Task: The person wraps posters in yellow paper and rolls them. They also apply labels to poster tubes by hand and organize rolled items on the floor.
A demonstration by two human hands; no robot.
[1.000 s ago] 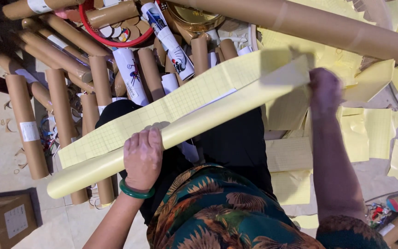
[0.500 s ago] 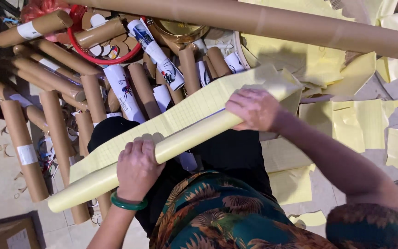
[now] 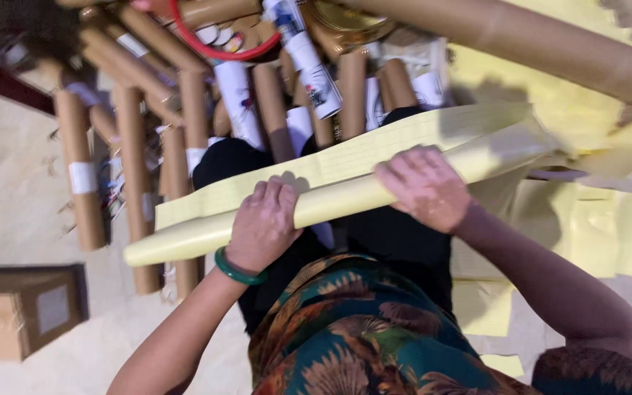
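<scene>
Right hand point(image 3: 426, 186) now drawn in from the far end to mid-roll, palm pressed on the yellow paper roll point(image 3: 345, 197) across the lap; left hand point(image 3: 263, 223) curled over it, apparently gripping. Rolling tighter, probably. Cardboard tubes point(image 3: 137, 175) crowding ahead, loose yellow sheets point(image 3: 594, 227) rightward; little free room.

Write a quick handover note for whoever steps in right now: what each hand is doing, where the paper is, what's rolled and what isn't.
Left hand: palm down, fingers curled over the yellow paper roll lying across the lap.
Right hand: pressed flat on the same roll, further to the right.
Done: the near edge is rolled into a long tube.
Left: the ruled yellow sheet beyond the hands is still flat and unrolled.
Around: cardboard tubes piled on the floor ahead, loose yellow sheets to the right, cardboard box at lower left.
</scene>
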